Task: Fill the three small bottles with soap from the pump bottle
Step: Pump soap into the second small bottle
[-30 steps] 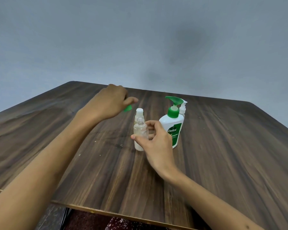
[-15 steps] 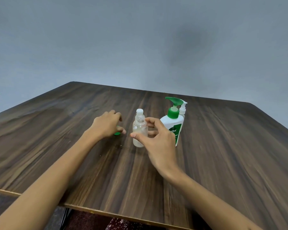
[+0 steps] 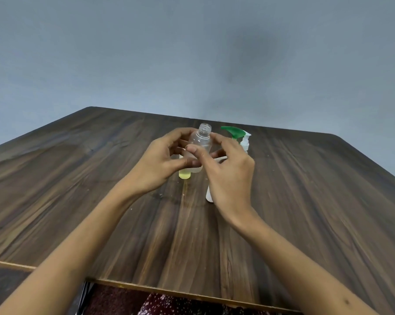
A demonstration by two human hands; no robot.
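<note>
Both hands meet over the middle of the wooden surface (image 3: 282,223), holding one small clear bottle (image 3: 201,142) between them, lifted off the wood.

Left hand (image 3: 160,164): fingers (image 3: 180,133) curled round the far side of the bottle, thumb (image 3: 187,163) pressed across its lower front. Grip closed on the bottle body.

Right hand (image 3: 228,176): thumb tip on the bottle's front at mid-height, index finger arched round the right side of its shoulder, remaining fingers loosely bent behind. Also a hold on the same bottle.

The bottle stands roughly upright, its neck rising above the fingertips of both hands. Threaded mouth uncapped. Body looks clear; whether there is soap inside it, cannot tell.

Below the left thumb, on the surface, the bottom of a second small bottle (image 3: 184,174) shows, with pale yellow liquid in it; its upper part is hidden by the left hand.

Just beyond the right fingers: the green pump head (image 3: 234,131) of the soap pump bottle, spout pointing left. The white body (image 3: 209,196) of that bottle shows beside the heel of the right hand; the rest is covered by the hand. A small white pump top (image 3: 245,142) stands just right of the green head, past the right knuckles; the bottle beneath it is hidden.

Grey wall (image 3: 192,53) behind. Patterned dark red fabric (image 3: 169,303) below the near edge.
</note>
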